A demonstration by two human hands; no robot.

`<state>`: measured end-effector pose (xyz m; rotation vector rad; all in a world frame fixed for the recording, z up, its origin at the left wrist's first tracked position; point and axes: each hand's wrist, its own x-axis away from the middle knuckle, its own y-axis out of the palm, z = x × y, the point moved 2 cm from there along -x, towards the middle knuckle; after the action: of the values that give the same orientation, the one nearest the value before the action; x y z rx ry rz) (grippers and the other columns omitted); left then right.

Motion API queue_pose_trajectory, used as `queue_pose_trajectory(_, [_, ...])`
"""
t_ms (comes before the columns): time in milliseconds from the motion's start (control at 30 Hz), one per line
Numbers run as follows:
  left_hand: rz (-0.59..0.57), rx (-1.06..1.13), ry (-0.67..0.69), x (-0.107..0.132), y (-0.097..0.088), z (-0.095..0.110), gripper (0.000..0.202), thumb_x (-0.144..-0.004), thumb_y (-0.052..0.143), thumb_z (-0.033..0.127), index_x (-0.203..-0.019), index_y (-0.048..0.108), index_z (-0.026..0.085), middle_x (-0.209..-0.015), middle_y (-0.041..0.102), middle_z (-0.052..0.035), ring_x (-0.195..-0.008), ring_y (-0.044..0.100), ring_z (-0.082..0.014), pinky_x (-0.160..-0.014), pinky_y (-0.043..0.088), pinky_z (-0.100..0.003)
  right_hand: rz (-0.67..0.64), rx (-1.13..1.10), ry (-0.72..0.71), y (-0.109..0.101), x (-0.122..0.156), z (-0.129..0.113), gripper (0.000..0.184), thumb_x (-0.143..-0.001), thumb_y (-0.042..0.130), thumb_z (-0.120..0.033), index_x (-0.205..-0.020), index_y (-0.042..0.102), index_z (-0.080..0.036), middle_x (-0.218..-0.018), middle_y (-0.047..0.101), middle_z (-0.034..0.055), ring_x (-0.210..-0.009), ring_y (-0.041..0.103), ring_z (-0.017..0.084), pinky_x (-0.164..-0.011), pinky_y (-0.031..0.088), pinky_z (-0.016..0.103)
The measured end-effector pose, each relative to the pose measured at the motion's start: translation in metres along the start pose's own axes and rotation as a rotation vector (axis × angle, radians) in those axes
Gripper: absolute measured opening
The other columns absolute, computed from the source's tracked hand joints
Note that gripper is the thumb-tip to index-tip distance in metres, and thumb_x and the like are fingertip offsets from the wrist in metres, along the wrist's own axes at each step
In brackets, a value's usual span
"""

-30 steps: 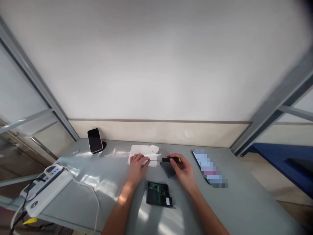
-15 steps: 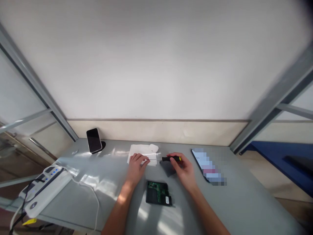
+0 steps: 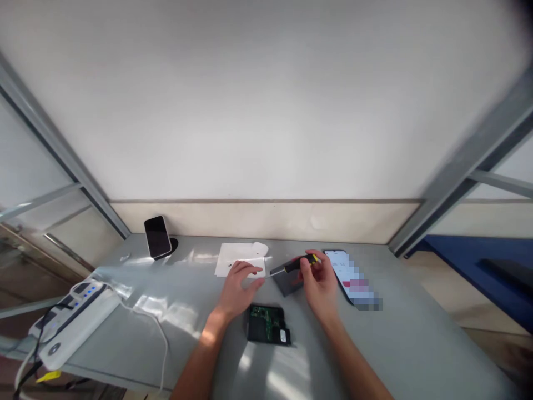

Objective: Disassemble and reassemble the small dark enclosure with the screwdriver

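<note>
My right hand (image 3: pixel 318 285) grips a small screwdriver (image 3: pixel 297 263) with a black handle and yellow end, its thin shaft pointing left and down. Beneath it lies a dark grey cover plate (image 3: pixel 284 280). My left hand (image 3: pixel 238 287) rests on the grey table (image 3: pixel 183 333) with fingers spread, fingertips at the near edge of a white paper sheet (image 3: pixel 237 259). An opened black device with a green circuit board (image 3: pixel 267 324) lies just in front of both hands.
A phone (image 3: pixel 157 237) stands propped at the back left. Another phone with a lit screen (image 3: pixel 352 278) lies right of my right hand. A white power strip (image 3: pixel 70 322) with cable sits at the left edge. Metal frame posts rise at both back corners.
My right hand has lifted the screwdriver and drawn it to the right, tilting its tip down. My left hand has slid slightly nearer, off the paper, with its fingers spreading.
</note>
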<state>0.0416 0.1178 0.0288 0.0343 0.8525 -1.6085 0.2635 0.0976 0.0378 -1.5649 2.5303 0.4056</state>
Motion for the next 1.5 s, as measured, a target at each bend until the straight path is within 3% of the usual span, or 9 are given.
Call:
queue_pose_trajectory(67, [-0.034,0.07,0.001,0.001,-0.003,0.007,0.027,-0.102,0.058,0.034,-0.124,0.073,0.028,-0.108,0.073,-0.0076,-0.107,0.065,-0.0251,-0.1,0.053,-0.043,0.031,0.022,-0.044,-0.003,0.003,-0.003,0.04,-0.093,0.067,-0.061,-0.115,0.06,-0.027,-0.083,0.07,0.0032,-0.059,0.058,0.019,-0.051,0.052,0.032])
queue_pose_trajectory(133, [-0.099,0.144,0.0,0.002,-0.005,0.014,0.033,-0.103,0.052,0.033,-0.13,0.071,0.027,-0.111,0.073,-0.0087,-0.108,0.065,-0.0249,-0.097,0.054,-0.041,0.035,0.049,-0.096,-0.006,0.008,-0.005,0.034,-0.097,0.064,-0.057,-0.115,0.062,-0.027,-0.082,0.067,0.0032,-0.065,0.062,0.021,-0.056,0.052,0.033])
queue_pose_trajectory(300, [-0.324,0.179,-0.048,0.004,0.004,0.022,0.026,-0.093,0.062,0.02,-0.113,0.077,0.027,-0.105,0.075,-0.0057,-0.098,0.068,-0.0228,-0.09,0.057,-0.036,-0.036,0.066,-0.201,-0.006,0.023,-0.007,0.027,-0.099,0.062,-0.051,-0.112,0.065,-0.028,-0.079,0.065,0.0031,-0.067,0.063,0.022,-0.059,0.048,0.034])
queue_pose_trajectory(533, [-0.477,0.086,-0.033,0.009,0.015,0.025,0.03,-0.082,0.073,0.012,-0.106,0.078,0.029,-0.103,0.078,-0.0012,-0.104,0.07,-0.0236,-0.098,0.057,-0.037,-0.143,0.102,-0.255,-0.001,0.035,-0.004,0.021,-0.099,0.063,-0.047,-0.106,0.07,-0.028,-0.08,0.067,0.0042,-0.062,0.059,0.021,-0.059,0.047,0.035])
queue_pose_trajectory(933, [-0.573,0.053,-0.132,0.008,0.019,0.024,0.032,-0.078,0.077,0.012,-0.107,0.078,0.026,-0.105,0.078,-0.0006,-0.109,0.067,-0.0235,-0.105,0.05,-0.037,-0.192,0.245,-0.496,0.002,0.036,-0.001,0.015,-0.099,0.059,-0.022,-0.112,0.067,-0.023,-0.085,0.07,0.0031,-0.068,0.066,0.017,-0.062,0.054,0.029])
queue_pose_trajectory(1500, [-0.532,0.042,-0.077,0.011,0.021,0.021,0.026,-0.081,0.073,0.012,-0.103,0.077,0.025,-0.098,0.078,-0.0008,-0.1,0.068,-0.0227,-0.102,0.05,-0.04,-0.209,0.296,-0.617,0.007,0.04,-0.017,0.022,-0.093,0.06,-0.014,-0.111,0.065,-0.025,-0.081,0.071,0.0004,-0.061,0.065,0.015,-0.06,0.052,0.026])
